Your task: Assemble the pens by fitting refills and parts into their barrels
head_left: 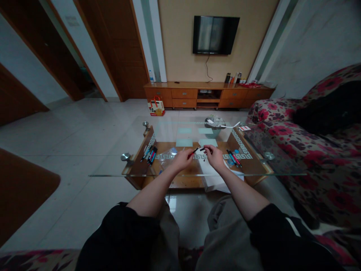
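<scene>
A red pen (193,153) is held above the worktop (105,175), a little in from its near edge and about midway between its left and right edges. Its long axis slants from the left hand (184,160) up and rightward, its dark end towards a small black piece (202,149), perhaps a cap, in the right hand (214,156). The two ends nearly face each other with what looks like a slight gap, though they are too small to tell whether they touch. The left hand is closed around the red pen, its fingers bunched; the right hand pinches the black piece narrowly between thumb and fingers. Towards the worktop's left edge lies a group of pens (152,155), nearer the left hand; towards its right edge, a second cluster (234,158) lies nearer the right hand. A white box (214,182) shows below the right forearm, seemingly beneath the glass.
</scene>
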`<state>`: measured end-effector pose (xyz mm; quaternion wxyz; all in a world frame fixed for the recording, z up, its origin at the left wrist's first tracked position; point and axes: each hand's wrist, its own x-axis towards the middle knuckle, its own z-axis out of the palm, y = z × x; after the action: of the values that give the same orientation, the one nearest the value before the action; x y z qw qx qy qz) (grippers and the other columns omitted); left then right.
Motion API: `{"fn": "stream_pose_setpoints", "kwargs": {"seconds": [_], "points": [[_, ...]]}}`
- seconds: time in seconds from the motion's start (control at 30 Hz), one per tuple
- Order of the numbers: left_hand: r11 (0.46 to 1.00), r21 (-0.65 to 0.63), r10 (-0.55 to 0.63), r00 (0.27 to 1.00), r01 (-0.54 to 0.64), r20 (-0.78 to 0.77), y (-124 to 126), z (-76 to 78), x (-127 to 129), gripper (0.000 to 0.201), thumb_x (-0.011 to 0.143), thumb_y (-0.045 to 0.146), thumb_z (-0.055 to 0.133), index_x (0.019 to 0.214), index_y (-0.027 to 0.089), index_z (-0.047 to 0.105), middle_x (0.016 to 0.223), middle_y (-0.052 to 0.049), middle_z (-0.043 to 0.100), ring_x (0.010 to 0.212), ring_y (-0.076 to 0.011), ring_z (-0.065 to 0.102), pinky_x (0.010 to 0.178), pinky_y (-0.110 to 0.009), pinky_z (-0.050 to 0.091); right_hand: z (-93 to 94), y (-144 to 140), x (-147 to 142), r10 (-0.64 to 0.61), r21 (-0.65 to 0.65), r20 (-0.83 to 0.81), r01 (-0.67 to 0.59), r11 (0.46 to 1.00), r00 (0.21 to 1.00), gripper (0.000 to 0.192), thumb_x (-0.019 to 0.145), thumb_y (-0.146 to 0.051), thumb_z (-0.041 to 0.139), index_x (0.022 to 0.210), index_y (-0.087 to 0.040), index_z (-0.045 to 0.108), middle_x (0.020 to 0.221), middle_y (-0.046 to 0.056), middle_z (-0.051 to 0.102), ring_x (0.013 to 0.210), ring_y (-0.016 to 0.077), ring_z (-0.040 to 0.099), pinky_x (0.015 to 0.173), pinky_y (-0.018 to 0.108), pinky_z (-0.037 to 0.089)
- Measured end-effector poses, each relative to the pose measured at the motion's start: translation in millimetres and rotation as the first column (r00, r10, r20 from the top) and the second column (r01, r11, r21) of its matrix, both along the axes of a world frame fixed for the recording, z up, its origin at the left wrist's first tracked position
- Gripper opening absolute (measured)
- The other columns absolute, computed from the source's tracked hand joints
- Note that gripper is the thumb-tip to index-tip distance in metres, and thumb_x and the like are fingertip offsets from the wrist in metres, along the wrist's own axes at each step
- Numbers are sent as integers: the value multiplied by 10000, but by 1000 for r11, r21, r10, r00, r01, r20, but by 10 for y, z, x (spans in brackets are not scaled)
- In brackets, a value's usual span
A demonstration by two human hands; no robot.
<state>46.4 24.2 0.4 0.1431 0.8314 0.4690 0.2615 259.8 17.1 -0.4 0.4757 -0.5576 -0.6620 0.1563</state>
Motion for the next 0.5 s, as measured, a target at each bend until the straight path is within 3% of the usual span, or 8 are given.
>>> {"fn": "stream_pose_setpoints", "kwargs": {"seconds": [0.5], "points": [[999, 35, 2, 996, 1, -91, -18, 58, -19, 256, 944, 319, 472, 981, 198, 694, 869, -59, 703, 719, -183, 594, 639, -267, 374, 76, -52, -21, -54, 66, 29, 52, 996, 998, 249, 934, -299, 521, 1050, -179, 705, 962, 76, 743, 764, 200, 682, 782, 330, 529]]}}
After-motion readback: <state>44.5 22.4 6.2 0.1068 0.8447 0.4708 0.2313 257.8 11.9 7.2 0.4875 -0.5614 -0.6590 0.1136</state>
